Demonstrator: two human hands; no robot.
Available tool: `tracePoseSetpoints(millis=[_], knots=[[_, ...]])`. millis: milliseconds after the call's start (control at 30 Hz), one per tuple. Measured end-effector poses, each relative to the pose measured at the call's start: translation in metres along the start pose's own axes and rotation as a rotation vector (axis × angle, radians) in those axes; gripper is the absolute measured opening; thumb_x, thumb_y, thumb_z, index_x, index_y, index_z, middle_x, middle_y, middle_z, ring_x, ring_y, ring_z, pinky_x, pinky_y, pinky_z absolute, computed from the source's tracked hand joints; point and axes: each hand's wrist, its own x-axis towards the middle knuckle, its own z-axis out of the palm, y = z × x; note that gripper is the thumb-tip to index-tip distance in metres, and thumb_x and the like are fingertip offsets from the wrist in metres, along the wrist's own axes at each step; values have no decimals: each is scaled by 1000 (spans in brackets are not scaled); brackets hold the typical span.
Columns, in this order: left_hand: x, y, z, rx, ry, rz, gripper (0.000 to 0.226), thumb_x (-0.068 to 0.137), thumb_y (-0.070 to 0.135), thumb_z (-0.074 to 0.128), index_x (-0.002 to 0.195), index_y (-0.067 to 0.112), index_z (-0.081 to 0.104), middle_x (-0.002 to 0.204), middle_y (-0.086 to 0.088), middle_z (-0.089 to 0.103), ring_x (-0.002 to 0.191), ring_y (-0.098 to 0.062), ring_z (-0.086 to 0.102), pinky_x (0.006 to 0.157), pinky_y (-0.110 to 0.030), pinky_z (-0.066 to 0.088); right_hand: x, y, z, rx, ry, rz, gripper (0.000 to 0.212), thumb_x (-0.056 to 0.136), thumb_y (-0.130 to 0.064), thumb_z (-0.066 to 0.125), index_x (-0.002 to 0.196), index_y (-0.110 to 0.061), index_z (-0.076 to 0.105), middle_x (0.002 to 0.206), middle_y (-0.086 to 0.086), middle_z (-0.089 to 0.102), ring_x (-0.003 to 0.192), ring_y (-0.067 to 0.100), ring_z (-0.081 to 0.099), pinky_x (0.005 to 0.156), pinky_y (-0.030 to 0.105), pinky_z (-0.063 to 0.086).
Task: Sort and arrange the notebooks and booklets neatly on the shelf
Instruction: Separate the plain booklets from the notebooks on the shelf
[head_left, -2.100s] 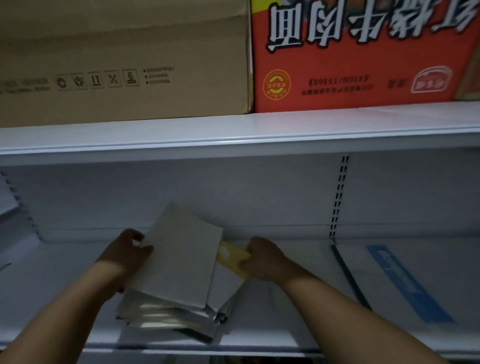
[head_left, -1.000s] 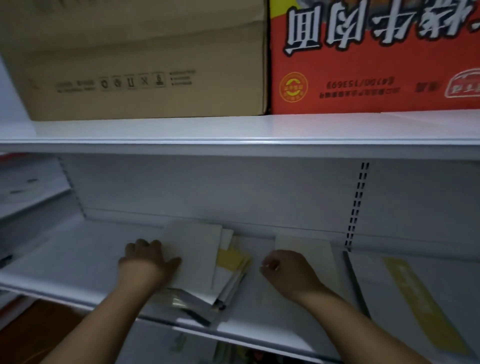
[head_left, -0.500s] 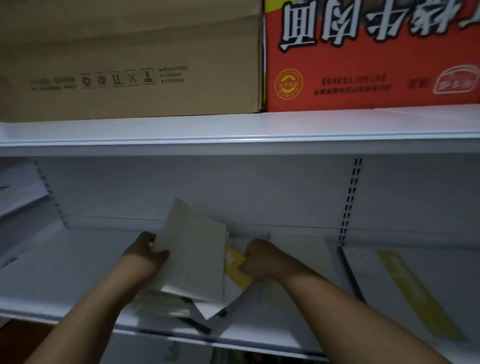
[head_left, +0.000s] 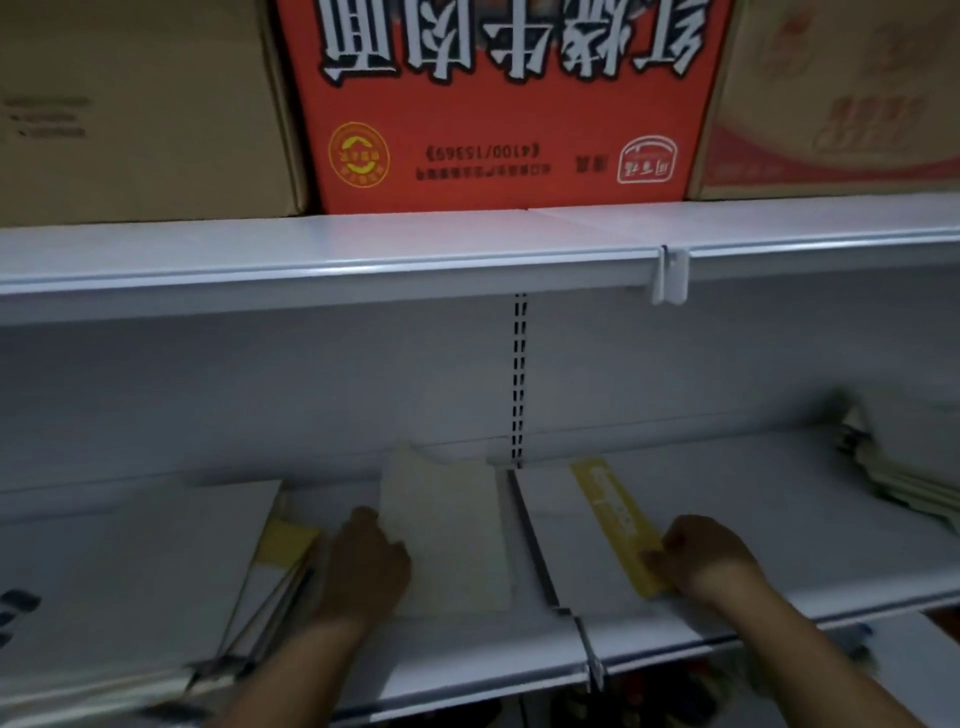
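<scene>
While the left hand (head_left: 363, 566) presses flat on the pale cream booklet (head_left: 447, 530), the right hand (head_left: 701, 556) pinches the near end of the yellow-striped white notebook (head_left: 582, 525), long axis running front-to-back on the white metal shelf (head_left: 467, 654)

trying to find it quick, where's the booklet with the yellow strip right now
In the head view it lies flat on the lower shelf, right of centre: the yellow-strip booklet sits just right of the pale booklet, with the right hand on its near corner.
</scene>
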Motion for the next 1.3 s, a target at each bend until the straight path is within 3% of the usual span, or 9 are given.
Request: tracePoseSetpoints(millis=[133,267,400,500,600,800,967,1100,1300], knots=[[-6,-14,10,251,139,127,54,85,34,54,132,9,43,135,-15,45,127,-30,37,107,-33,28,-4,-7,-2,-197,-18,16,32,74,-51,58,83,-20,52,97,4,59,93,22,60,69,29,42],[-5,-11,-44,141,217,211,34,84,28,60,117,18,61,127,-7,55,122,-22,46,97,-23,34,-24,-76,8,-7,73,-260,19,83,-40,60,80,-24,51,84,-3,54,75,16,48,58,26,33],[-8,-61,-126,471,262,-19,48,85,44,54,127,21,53,135,-8,50,126,-28,40,99,-35,39,-52,-166,51,139,-25,-596,14,83,-36,62,76,-27,55,78,-8,56,78,11,53,66,21,35],[-28,-115,-165,651,393,-116,65,73,63,44,105,11,65,110,-19,62,103,-39,55,83,-44,47,-69,-222,93,226,-109,-741,27,86,-40,59,107,-23,61,102,-2,61,103,17,59,79,22,41],[-46,-134,-182,479,300,-240,66,78,60,52,121,10,56,115,-17,61,104,-35,57,85,-36,49,-84,-264,126,93,-164,-816,55,91,-43,47,134,-9,42,137,13,46,127,28,43,99,32,37],[-60,-132,-212,-36,175,-373,44,78,31,69,111,7,52,91,-12,63,77,-28,62,56,-28,51,-74,-290,138,38,-222,-716,53,74,-50,61,104,-7,60,114,17,61,108,31,57,85,32,47],[-57,-96,-212,-445,174,-280,27,88,5,55,112,10,43,105,-19,51,81,-35,57,47,-34,56,-63,-277,109,194,-266,-597,19,76,-9,52,75,9,58,94,24,65,95,36,64,62,30,49],[-35,-50,-164,-669,155,-132,22,90,3,52,110,8,43,94,-12,50,78,-28,54,63,-38,52,-49,-210,58,695,-327,-289,7,84,0,51,80,-6,54,85,16,59,72,29,63,54,34,59],[-2,-14,-56,-602,18,-115,24,84,12,61,103,3,52,105,-24,62,93,-34,62,87,-48,51,-32,-63,5,917,37,41,7,86,2,56,91,-2,52,79,17,56,58,28,56,40,27,52]])
